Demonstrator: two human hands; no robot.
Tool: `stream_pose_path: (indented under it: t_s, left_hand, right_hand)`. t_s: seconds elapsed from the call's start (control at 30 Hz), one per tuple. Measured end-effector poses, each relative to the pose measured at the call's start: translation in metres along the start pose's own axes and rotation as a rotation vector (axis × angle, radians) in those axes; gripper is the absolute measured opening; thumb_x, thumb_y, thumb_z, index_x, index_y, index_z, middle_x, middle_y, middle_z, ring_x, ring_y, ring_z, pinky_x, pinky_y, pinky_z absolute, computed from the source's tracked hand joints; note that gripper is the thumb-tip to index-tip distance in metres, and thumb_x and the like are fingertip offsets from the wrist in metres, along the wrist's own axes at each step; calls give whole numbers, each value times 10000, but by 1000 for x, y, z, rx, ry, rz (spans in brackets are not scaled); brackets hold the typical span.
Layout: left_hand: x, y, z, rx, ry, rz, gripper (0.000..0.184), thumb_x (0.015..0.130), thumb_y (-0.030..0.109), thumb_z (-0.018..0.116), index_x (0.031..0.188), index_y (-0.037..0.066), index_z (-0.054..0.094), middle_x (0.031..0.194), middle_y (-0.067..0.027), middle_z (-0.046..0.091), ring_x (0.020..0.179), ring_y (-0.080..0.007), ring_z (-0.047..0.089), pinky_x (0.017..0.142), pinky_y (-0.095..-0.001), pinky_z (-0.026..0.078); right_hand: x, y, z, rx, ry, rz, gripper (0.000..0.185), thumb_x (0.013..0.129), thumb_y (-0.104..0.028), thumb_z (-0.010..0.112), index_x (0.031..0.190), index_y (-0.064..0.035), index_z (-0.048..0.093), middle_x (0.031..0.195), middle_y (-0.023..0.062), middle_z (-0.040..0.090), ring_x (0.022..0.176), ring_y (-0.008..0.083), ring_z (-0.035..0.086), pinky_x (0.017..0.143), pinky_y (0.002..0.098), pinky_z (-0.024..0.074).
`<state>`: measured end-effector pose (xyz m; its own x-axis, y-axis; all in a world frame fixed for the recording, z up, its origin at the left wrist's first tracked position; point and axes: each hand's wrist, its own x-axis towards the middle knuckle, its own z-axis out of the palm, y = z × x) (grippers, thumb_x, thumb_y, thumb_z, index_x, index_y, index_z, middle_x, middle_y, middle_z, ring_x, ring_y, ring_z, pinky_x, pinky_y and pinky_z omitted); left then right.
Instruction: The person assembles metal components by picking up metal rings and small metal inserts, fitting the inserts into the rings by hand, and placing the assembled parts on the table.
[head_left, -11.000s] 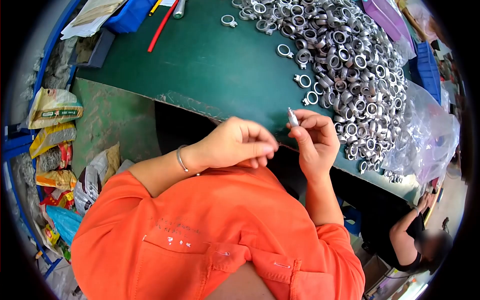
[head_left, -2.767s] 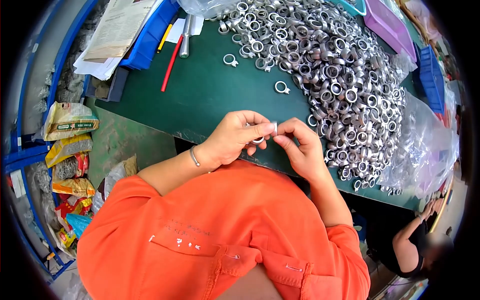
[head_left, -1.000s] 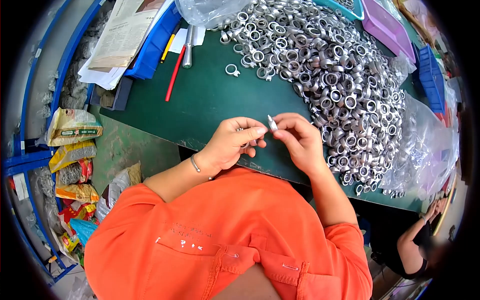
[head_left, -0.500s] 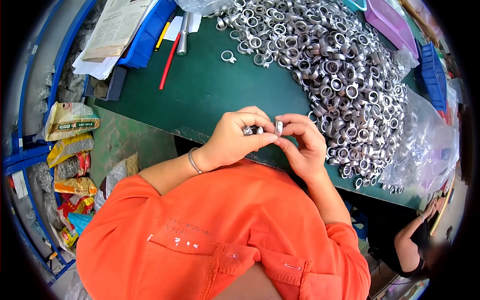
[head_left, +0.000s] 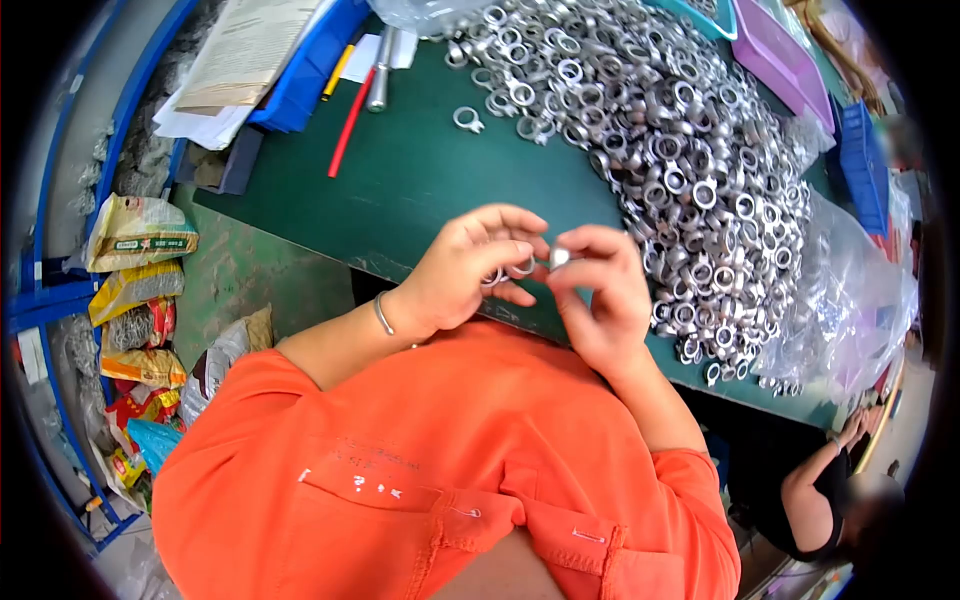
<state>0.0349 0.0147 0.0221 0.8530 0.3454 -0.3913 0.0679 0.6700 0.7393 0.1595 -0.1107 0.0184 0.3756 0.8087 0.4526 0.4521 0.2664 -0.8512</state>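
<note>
My left hand (head_left: pixel 465 265) is curled around a couple of small silvery metal rings (head_left: pixel 492 277), partly hidden by its fingers. Just to the right, my right hand (head_left: pixel 605 295) pinches another metal ring (head_left: pixel 559 258) between thumb and fingers, its outer side turned up. The two hands are close together over the front edge of the green table (head_left: pixel 400 185). A large heap of similar metal rings (head_left: pixel 690 180), each with a small lug, spreads to the right and beyond my hands. One loose ring (head_left: pixel 467 119) lies apart from the heap.
A red stick (head_left: pixel 352 122) and a metal rod (head_left: pixel 380 75) lie at the back left, beside a blue bin (head_left: pixel 310 70) with papers. Clear plastic bags (head_left: pixel 840 290) border the heap at right. A purple tray (head_left: pixel 785 55) stands behind. Another person (head_left: pixel 815 490) sits at lower right.
My left fingers have loosened and spread, showing the rings in them more. The ring in my right hand has turned and my hands have parted slightly. The view has shifted a little.
</note>
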Motion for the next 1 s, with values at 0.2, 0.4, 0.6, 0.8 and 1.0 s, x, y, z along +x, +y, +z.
stream_pose_path:
  t_s: [0.2, 0.4, 0.6, 0.8, 1.0]
  left_hand:
    - [-23, -10, -41, -421, -24, -279, 135, 883, 123, 520, 970, 37, 577, 903, -106, 619, 761, -212, 637, 523, -273, 524]
    - [-75, -31, -83, -292, -40, -272, 136, 863, 91, 529, 948, -3, 577, 917, -166, 609, 777, -227, 647, 501, -262, 531]
    - [-73, -72, -104, -286, 287, -425, 177, 867, 132, 527, 998, 22, 571, 972, -137, 620, 841, -213, 637, 613, -291, 528]
    - [15, -133, -108, -643, 137, -488, 288, 887, 234, 515, 1113, 57, 532, 1019, -104, 611, 954, -249, 582, 777, -385, 510]
    - [43, -146, -101, -843, -69, -305, 297, 888, 256, 511, 1122, 74, 537, 1026, -100, 611, 955, -256, 578, 805, -418, 493]
  right_hand:
    - [65, 27, 27, -280, -224, -270, 173, 742, -119, 672, 896, -56, 625, 1112, 129, 551, 1032, 307, 516, 881, 414, 410]
    - [135, 96, 74, -1038, -115, -461, 366, 779, -430, 583, 961, -116, 630, 1093, 70, 548, 1084, 304, 451, 839, 567, 358]
    - [87, 71, 50, -997, -319, -319, 299, 752, -326, 630, 970, -123, 617, 1069, 53, 548, 945, 269, 511, 708, 447, 412]
    - [20, 42, 15, -805, -388, -253, 343, 763, -232, 642, 1076, -105, 586, 1191, 86, 510, 1015, 283, 492, 817, 421, 390]
    - [-17, 28, -30, -494, 156, 45, 205, 802, -24, 588, 1005, 3, 576, 1030, 150, 561, 897, 265, 547, 779, 324, 445]
